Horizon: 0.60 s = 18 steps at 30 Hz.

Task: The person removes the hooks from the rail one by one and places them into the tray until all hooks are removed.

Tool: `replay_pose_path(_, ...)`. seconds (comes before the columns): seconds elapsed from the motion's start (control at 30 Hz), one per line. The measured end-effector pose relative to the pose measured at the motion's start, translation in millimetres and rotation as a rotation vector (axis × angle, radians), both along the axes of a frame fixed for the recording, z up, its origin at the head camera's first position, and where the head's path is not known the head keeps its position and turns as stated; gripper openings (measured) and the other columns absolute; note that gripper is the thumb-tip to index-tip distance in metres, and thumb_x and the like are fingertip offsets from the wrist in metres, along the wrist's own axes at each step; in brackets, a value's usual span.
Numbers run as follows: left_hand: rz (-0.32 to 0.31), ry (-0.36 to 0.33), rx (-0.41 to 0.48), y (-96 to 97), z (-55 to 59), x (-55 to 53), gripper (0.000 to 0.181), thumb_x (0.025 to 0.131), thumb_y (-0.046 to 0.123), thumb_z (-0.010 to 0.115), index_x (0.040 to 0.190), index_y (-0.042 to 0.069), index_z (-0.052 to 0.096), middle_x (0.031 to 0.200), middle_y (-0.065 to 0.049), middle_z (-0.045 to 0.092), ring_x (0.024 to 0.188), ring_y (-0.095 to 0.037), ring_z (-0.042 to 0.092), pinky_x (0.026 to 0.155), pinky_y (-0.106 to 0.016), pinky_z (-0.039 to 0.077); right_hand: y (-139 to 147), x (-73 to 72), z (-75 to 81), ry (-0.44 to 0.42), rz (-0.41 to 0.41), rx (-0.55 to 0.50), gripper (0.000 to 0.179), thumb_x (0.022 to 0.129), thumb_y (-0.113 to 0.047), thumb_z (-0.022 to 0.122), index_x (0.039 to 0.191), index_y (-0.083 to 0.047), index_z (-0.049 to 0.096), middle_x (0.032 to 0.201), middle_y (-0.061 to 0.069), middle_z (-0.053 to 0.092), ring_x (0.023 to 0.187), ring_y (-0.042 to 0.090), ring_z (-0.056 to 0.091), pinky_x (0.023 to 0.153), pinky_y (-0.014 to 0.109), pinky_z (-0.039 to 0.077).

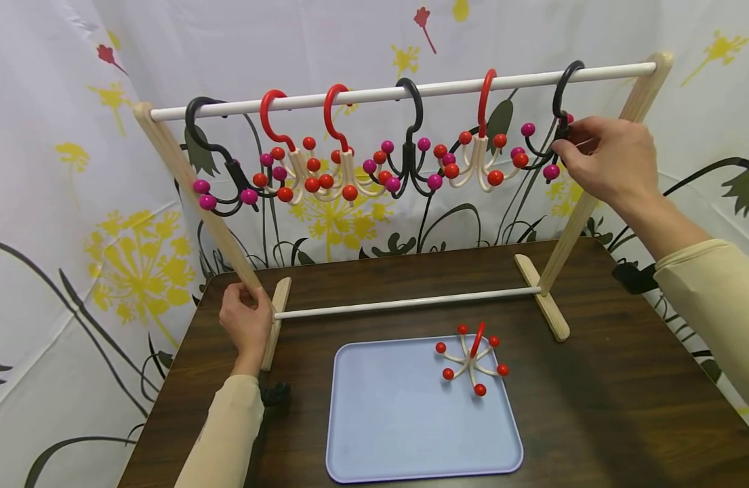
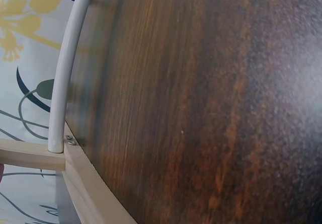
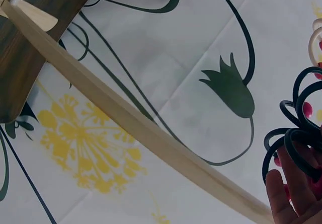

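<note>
My right hand [image 1: 615, 159] pinches the neck of a black multi-arm hanger [image 1: 558, 102] with magenta ball tips, whose hook is over the right part of the white rail [image 1: 362, 96]. In the right wrist view, the fingers [image 3: 289, 183] are beside that hanger's curved black arms [image 3: 297, 136]. Low on the rack's left wooden upright [image 1: 173, 159], my left hand [image 1: 247, 324] grips the wood; the left wrist view barely catches a fingertip. Along the rail hang more black hangers [image 1: 409, 135] and cream ones with red hooks [image 1: 480, 129] and red balls.
A light blue tray [image 1: 398, 420] lies in front of the rack, with a red-hooked cream hanger [image 1: 472, 361] on its back right corner. The rack's feet [image 1: 541, 298] and lower white bar [image 1: 411, 303] are on the dark wooden table [image 1: 624, 379]. Behind hangs a floral curtain [image 1: 75, 224].
</note>
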<state>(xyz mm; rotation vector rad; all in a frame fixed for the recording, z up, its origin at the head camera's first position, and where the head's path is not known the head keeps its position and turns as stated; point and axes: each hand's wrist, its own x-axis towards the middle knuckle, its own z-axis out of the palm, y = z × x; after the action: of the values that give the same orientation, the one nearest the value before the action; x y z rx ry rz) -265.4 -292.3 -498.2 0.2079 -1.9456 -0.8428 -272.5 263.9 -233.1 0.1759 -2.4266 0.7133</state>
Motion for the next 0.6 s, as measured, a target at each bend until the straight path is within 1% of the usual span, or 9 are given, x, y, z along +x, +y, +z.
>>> replay_pose_path(0.07,0.001,0.002,0.001,0.5,-0.8,-0.8,0.013,0.084,0.01,0.069,0.09,-0.001,0.063,0.081,-0.016,0.062,0.07,-0.027,0.06,0.061,-0.024,0.038,3.2,1.3,1.1,0.028,-0.01,-0.009,0.038,0.092,-0.032,0.061,0.113,-0.001,0.071,0.102,0.019,0.072,0.066,-0.018,0.043,0.064,0.017,0.035)
replay_pose_path(0.17,0.002,0.001,0.002,0.0,-1.4,-1.1,0.013,0.084,0.01,0.069,0.09,-0.001,0.063,0.081,-0.016,0.062,0.07,-0.028,0.06,0.061,-0.024,0.038,6.2,2.8,3.5,0.066,-0.008,-0.049,0.038,0.09,-0.032,0.062,0.113,-0.003,0.072,0.102,0.019,0.072,0.065,-0.02,0.046,0.062,0.012,0.035)
replay_pose_path(0.23,0.001,-0.006,0.002,-0.4,-1.6,-0.7,0.013,0.085,0.01,0.069,0.09,0.0,0.063,0.082,-0.016,0.062,0.071,-0.028,0.06,0.061,-0.023,0.038,7.9,4.1,6.1,0.093,-0.003,-0.082,0.037,0.089,-0.031,0.063,0.112,-0.005,0.073,0.102,0.016,0.073,0.066,-0.019,0.048,0.062,0.01,0.036)
replay_pose_path(0.37,0.003,-0.007,0.009,-0.2,-1.7,0.0,0.013,0.085,0.01,0.069,0.09,-0.001,0.063,0.082,-0.016,0.063,0.071,-0.028,0.06,0.061,-0.022,0.038,11.4,8.0,11.3,0.119,0.007,-0.13,0.036,0.089,-0.032,0.066,0.114,-0.007,0.073,0.103,0.009,0.073,0.069,-0.017,0.052,0.064,0.009,0.038)
replay_pose_path(0.43,0.002,-0.005,0.011,0.1,-1.5,0.2,0.013,0.085,0.009,0.069,0.09,-0.001,0.063,0.082,-0.016,0.062,0.07,-0.028,0.06,0.061,-0.024,0.038,13.4,10.8,13.1,0.126,0.013,-0.144,0.036,0.089,-0.032,0.066,0.114,-0.007,0.073,0.103,0.006,0.073,0.07,-0.016,0.053,0.066,0.008,0.039)
replay_pose_path(0.53,-0.004,0.002,0.012,0.8,-0.8,0.2,0.013,0.084,0.008,0.069,0.089,-0.001,0.063,0.081,-0.017,0.061,0.069,-0.029,0.059,0.062,-0.03,0.039,16.1,16.0,12.6,0.131,0.025,-0.159,0.036,0.088,-0.03,0.067,0.113,-0.005,0.073,0.099,-0.001,0.073,0.07,-0.015,0.054,0.066,0.008,0.039)
replay_pose_path(0.6,-0.009,0.006,0.013,1.3,-0.6,-0.3,0.013,0.084,0.008,0.069,0.089,-0.002,0.063,0.08,-0.017,0.061,0.069,-0.029,0.059,0.063,-0.033,0.039,17.6,20.5,9.7,0.13,0.032,-0.161,0.036,0.088,-0.03,0.067,0.113,-0.004,0.073,0.1,0.001,0.073,0.07,-0.016,0.054,0.066,0.008,0.039)
